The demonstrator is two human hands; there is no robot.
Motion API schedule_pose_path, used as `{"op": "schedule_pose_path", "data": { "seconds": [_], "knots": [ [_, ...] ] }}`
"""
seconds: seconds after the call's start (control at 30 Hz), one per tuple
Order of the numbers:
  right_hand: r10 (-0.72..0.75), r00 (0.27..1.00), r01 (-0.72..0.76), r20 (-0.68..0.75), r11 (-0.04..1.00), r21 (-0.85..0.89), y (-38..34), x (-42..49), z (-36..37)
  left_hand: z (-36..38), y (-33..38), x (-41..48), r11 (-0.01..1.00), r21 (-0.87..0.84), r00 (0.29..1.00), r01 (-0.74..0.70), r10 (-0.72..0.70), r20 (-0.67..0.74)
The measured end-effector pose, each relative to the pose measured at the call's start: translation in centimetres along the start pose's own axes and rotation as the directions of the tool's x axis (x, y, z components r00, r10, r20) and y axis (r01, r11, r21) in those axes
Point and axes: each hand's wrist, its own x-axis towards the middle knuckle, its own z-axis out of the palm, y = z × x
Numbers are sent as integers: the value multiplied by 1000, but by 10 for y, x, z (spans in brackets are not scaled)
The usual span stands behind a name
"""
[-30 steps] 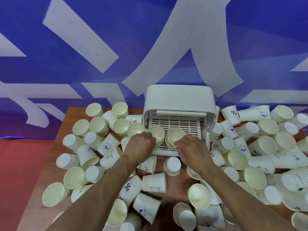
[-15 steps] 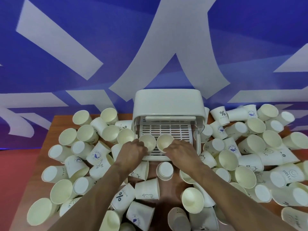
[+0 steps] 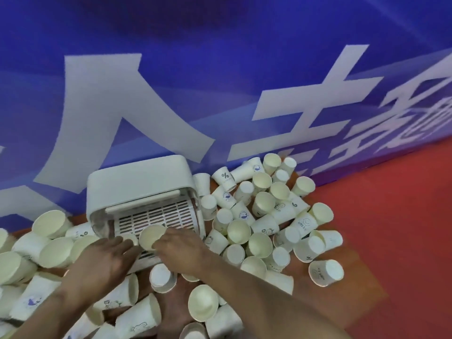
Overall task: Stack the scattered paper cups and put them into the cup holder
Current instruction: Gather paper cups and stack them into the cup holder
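A white cup holder [image 3: 137, 189] with a slatted tray [image 3: 161, 216] stands at the back of the wooden table [image 3: 347, 297]. A paper cup [image 3: 150, 237] lies on its side on the tray front, mouth toward me, and my right hand [image 3: 182, 250] grips it from the right. A second cup [image 3: 130, 238] lies just left of it, mostly hidden. My left hand [image 3: 107, 261] has its fingers stretched out toward that cup, touching its rim. Several loose white cups [image 3: 263, 204] lie scattered on both sides of the holder and in front of it.
A blue wall banner [image 3: 220, 81] with white characters rises right behind the holder. Red floor [image 3: 391, 216] lies beyond the table's right edge. Loose cups [image 3: 203, 305] crowd the table under my forearms.
The view has swung right and tilted, so the holder now sits at the left. My left hand has straightened its fingers; my right hand stays on the cup at the tray front.
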Motion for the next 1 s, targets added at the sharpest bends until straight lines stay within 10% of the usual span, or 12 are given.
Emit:
{"op": "schedule_pose_path", "data": {
  "seconds": [0.2,0.53,0.77,1.0],
  "knots": [
    [46,984,-54,-169,998,-41,61,-90,-52,-40,57,87,972,-47,972,-229,225,-71],
    [460,848,-476,-263,880,4,269,-192,-123,-36,134,267,731,308,779,-609,478,407],
    [462,882,-466,-98,884,-23,339,-200,-80,51,156,328,986,-163,958,27,21,287],
    [354,928,-360,-117,932,-38,350,-185,-42,106,186,313,981,-169,941,-94,143,308]
  ]
}}
